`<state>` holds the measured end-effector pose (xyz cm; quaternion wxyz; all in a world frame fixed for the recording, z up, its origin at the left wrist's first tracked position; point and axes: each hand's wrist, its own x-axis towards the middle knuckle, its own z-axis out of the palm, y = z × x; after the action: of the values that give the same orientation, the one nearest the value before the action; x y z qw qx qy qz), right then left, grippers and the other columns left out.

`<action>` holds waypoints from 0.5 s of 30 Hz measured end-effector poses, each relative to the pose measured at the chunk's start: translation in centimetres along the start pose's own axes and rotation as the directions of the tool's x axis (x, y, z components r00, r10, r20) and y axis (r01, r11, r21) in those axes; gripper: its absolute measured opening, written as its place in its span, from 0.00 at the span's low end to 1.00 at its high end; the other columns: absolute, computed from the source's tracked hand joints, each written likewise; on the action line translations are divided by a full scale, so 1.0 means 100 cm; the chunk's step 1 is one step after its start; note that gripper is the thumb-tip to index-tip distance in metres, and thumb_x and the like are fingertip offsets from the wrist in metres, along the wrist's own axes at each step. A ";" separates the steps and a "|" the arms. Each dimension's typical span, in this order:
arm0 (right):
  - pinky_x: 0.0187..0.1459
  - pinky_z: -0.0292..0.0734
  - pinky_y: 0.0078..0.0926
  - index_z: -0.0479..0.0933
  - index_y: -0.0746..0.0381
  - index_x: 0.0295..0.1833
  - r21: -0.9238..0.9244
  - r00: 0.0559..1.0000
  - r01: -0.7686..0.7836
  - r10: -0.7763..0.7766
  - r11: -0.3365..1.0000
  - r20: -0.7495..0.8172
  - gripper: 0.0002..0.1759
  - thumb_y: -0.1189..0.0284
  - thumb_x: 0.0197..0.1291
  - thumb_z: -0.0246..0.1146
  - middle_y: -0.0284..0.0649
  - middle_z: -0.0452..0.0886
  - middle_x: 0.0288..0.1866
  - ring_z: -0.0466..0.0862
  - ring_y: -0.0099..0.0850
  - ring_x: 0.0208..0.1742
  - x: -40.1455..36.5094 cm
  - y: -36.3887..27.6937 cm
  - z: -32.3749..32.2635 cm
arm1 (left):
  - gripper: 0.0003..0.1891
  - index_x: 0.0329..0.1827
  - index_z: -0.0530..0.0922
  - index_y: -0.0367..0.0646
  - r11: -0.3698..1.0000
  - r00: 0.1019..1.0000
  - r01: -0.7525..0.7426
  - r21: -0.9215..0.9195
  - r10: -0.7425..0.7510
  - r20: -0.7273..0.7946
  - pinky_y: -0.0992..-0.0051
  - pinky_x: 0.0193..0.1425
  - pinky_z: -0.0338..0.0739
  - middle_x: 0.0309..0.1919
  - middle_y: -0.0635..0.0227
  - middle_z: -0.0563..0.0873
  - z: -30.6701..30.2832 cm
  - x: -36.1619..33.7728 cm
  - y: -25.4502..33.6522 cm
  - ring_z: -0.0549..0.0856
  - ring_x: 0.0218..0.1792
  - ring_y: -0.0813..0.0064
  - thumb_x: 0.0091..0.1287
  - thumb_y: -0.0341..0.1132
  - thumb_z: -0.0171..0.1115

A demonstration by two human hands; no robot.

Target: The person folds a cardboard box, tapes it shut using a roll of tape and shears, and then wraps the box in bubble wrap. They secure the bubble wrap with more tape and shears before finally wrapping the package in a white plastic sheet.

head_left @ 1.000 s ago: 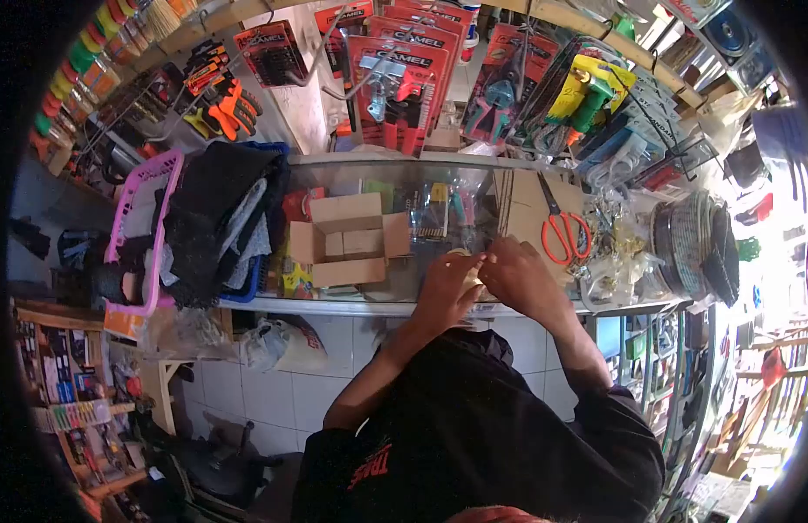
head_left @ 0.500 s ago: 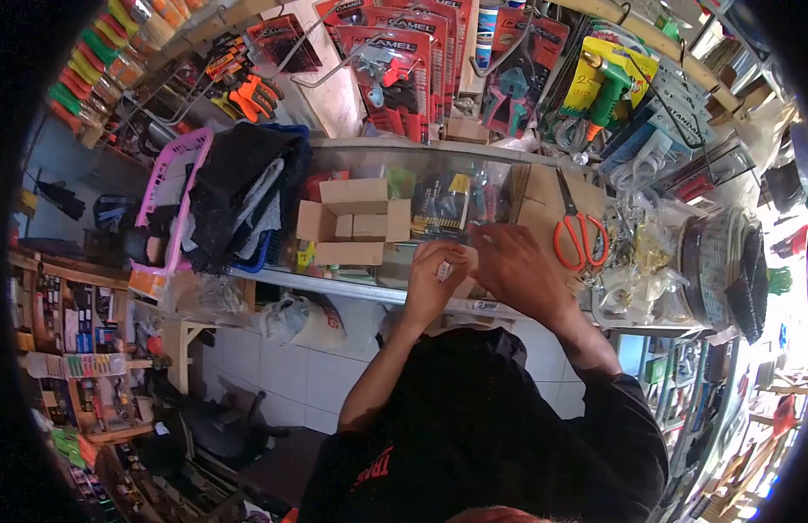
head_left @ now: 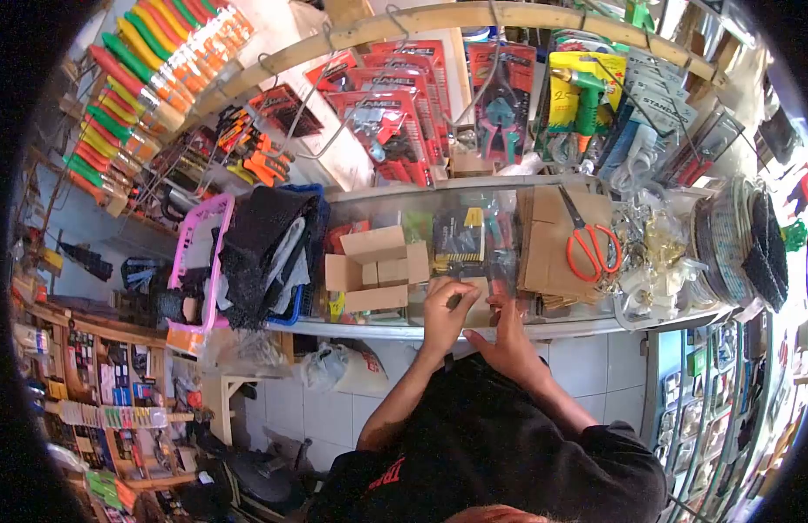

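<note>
My left hand [head_left: 447, 315] is raised over the front edge of the glass counter, its fingers curled and the thumb tip against them. Whatever it holds is hidden by the fingers. Beside it, my right hand [head_left: 508, 338] has thumb and fingers apart, with nothing visible between them. A brown cardboard piece [head_left: 480, 292] shows just behind the two hands. To their left, a small cardboard box [head_left: 358, 301] stands with its flaps up. Farther back, a dark pack with a yellow corner [head_left: 456, 234] shows at the counter.
Orange-handled scissors [head_left: 587, 248] lie on flat cardboard [head_left: 543, 270] at the right. Beyond are bagged metal parts [head_left: 652, 253] and coiled hose [head_left: 716, 240]. A pink basket [head_left: 187, 253] and dark cloth [head_left: 257, 253] sit at the left. Carded tools [head_left: 386, 131] hang along the back.
The view has shifted, so the counter sits lower in the picture. My right hand has drawn back toward my body, its fingers now apart. The white-labelled item at my left hand no longer shows.
</note>
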<state>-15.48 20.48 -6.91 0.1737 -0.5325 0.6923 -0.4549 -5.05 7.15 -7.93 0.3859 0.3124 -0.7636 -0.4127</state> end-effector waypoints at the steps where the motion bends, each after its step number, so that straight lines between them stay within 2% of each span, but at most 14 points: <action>1: 0.59 0.79 0.49 0.54 0.73 0.79 0.032 0.999 -0.013 0.014 0.999 -0.031 0.49 0.71 0.63 0.77 0.59 0.77 0.62 0.83 0.56 0.56 -0.003 0.009 0.007 | 0.05 0.39 0.88 0.38 1.000 1.000 0.015 0.011 -0.015 0.005 0.68 0.54 0.76 0.37 0.63 0.89 0.002 -0.002 0.002 0.84 0.44 0.66 0.66 0.29 0.77; 3: 0.62 0.77 0.51 0.54 0.72 0.79 0.097 0.995 -0.036 0.044 0.995 -0.091 0.46 0.72 0.65 0.75 0.58 0.77 0.63 0.82 0.57 0.58 -0.006 0.024 0.016 | 0.05 0.38 0.87 0.38 0.995 0.996 0.087 -0.047 -0.088 -0.006 0.69 0.54 0.76 0.37 0.63 0.89 0.011 -0.004 -0.002 0.84 0.44 0.69 0.67 0.28 0.76; 6: 0.62 0.76 0.49 0.56 0.71 0.79 0.349 0.983 -0.180 0.179 0.920 0.036 0.43 0.75 0.66 0.73 0.57 0.77 0.66 0.84 0.57 0.58 -0.009 0.034 0.009 | 0.05 0.38 0.87 0.37 0.994 0.995 0.085 -0.075 -0.089 -0.047 0.69 0.54 0.76 0.36 0.64 0.88 0.026 -0.005 -0.010 0.82 0.43 0.69 0.68 0.29 0.76; 8: 0.61 0.77 0.48 0.57 0.68 0.79 0.344 0.995 -0.072 0.093 0.936 -0.046 0.42 0.75 0.67 0.72 0.55 0.78 0.66 0.85 0.56 0.57 -0.007 0.038 0.003 | 0.06 0.37 0.87 0.37 0.995 0.996 0.034 -0.090 -0.041 -0.080 0.67 0.52 0.74 0.32 0.65 0.84 0.032 -0.002 -0.017 0.79 0.40 0.67 0.68 0.30 0.76; 9: 0.60 0.77 0.48 0.57 0.67 0.79 0.340 0.995 -0.018 0.051 0.940 -0.089 0.41 0.75 0.67 0.72 0.53 0.79 0.66 0.86 0.55 0.57 -0.007 0.039 0.001 | 0.06 0.38 0.88 0.36 0.999 0.997 0.011 -0.038 -0.013 -0.070 0.66 0.55 0.76 0.33 0.63 0.86 0.031 -0.001 -0.010 0.83 0.44 0.65 0.68 0.30 0.75; 10: 0.55 0.79 0.47 0.61 0.62 0.79 0.258 0.994 -0.028 0.054 0.966 -0.094 0.39 0.73 0.68 0.72 0.52 0.81 0.64 0.87 0.52 0.56 -0.008 0.046 0.004 | 0.05 0.39 0.88 0.36 0.998 0.993 -0.056 -0.039 0.051 -0.107 0.66 0.55 0.78 0.35 0.62 0.87 0.033 0.000 -0.007 0.85 0.45 0.65 0.68 0.29 0.75; 11: 0.55 0.79 0.47 0.63 0.61 0.78 0.267 0.993 -0.048 0.075 0.963 -0.089 0.37 0.72 0.68 0.72 0.52 0.81 0.62 0.87 0.52 0.55 -0.008 0.047 0.004 | 0.05 0.39 0.88 0.35 0.992 0.983 -0.121 -0.041 0.114 -0.145 0.66 0.56 0.79 0.36 0.61 0.89 0.036 0.001 -0.004 0.87 0.46 0.64 0.68 0.28 0.75; 13: 0.54 0.79 0.47 0.67 0.58 0.76 0.275 0.990 -0.087 0.113 0.958 -0.079 0.34 0.71 0.68 0.72 0.52 0.83 0.58 0.87 0.51 0.54 -0.001 0.042 0.001 | 0.04 0.41 0.88 0.35 0.993 0.983 -0.104 -0.054 0.095 -0.158 0.67 0.55 0.81 0.39 0.59 0.91 0.035 0.002 -0.001 0.89 0.47 0.64 0.68 0.26 0.75; 15: 0.56 0.80 0.41 0.68 0.61 0.75 0.253 0.989 -0.110 0.132 0.961 -0.069 0.32 0.74 0.69 0.71 0.50 0.83 0.57 0.86 0.44 0.57 0.006 0.036 -0.003 | 0.04 0.42 0.89 0.34 0.991 0.976 -0.117 -0.057 0.104 -0.192 0.68 0.54 0.83 0.42 0.57 0.92 0.038 0.007 -0.001 0.91 0.46 0.64 0.68 0.24 0.75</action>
<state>-17.97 20.15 -9.52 0.2369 -0.4433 0.6678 -0.5490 -8.59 8.01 -9.14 0.4893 0.2938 -0.7253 -0.3849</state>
